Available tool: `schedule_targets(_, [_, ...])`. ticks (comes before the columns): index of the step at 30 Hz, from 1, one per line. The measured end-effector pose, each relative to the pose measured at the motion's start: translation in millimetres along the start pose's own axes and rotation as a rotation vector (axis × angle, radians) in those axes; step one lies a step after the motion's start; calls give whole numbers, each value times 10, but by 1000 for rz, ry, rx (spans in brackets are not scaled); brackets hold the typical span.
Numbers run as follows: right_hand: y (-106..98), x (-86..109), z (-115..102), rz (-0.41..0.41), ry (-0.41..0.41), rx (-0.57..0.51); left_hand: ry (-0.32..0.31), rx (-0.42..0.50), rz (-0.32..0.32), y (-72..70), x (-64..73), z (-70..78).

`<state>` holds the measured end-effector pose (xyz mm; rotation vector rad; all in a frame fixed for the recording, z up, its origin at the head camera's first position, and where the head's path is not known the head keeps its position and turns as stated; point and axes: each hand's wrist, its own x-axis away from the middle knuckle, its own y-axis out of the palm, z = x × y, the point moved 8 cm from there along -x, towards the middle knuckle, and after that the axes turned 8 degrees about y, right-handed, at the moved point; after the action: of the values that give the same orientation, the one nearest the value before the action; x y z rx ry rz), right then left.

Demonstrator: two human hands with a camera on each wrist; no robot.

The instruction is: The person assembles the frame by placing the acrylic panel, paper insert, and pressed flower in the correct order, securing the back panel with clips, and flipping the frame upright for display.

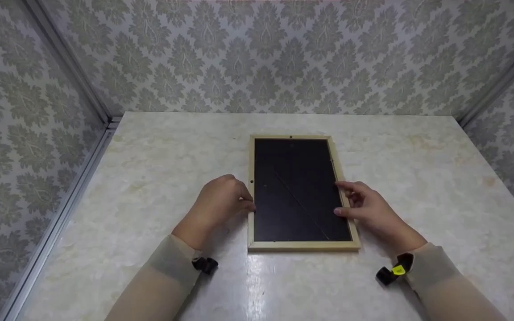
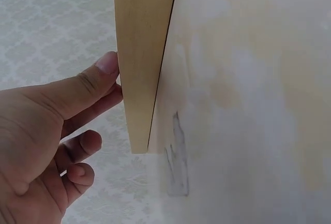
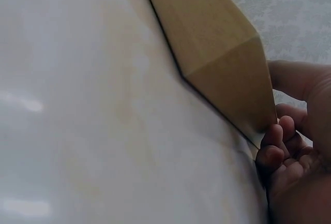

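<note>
A light wooden frame (image 1: 304,245) lies flat on the marbled surface (image 1: 172,147), between the two hands, with its black panel (image 1: 297,191) facing up. The left hand (image 1: 225,196) has thumb and forefinger close together, touching the border just to their right; whether they pinch anything there, I cannot tell. The right hand (image 1: 375,211) grips the border just to its left, thumb and forefinger apart on top, the smaller fingers curled against the outer side. A small dark fastener (image 1: 251,181) sits on the border just beyond the left hand's fingers. Behind each hand is a light sleeve with a black wrist device (image 1: 205,265); the right one bears a yellow label (image 1: 399,270). Well beyond both hands stands a patterned wall (image 1: 261,58).
</note>
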<state>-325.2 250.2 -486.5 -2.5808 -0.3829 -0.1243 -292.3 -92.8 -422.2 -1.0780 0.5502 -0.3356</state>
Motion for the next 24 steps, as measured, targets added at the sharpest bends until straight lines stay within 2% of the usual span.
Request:
schedule_targets(10, [-4, 21, 1, 7, 24, 10, 45, -67, -67, -3, -92, 80])
schedule_targets(17, [-5, 24, 2, 7, 38, -7, -4, -127, -123, -7, -179, 179])
schedule_targets(24, [-9, 19, -7, 11, 35, -12, -49, -263, -178, 16, -305, 307])
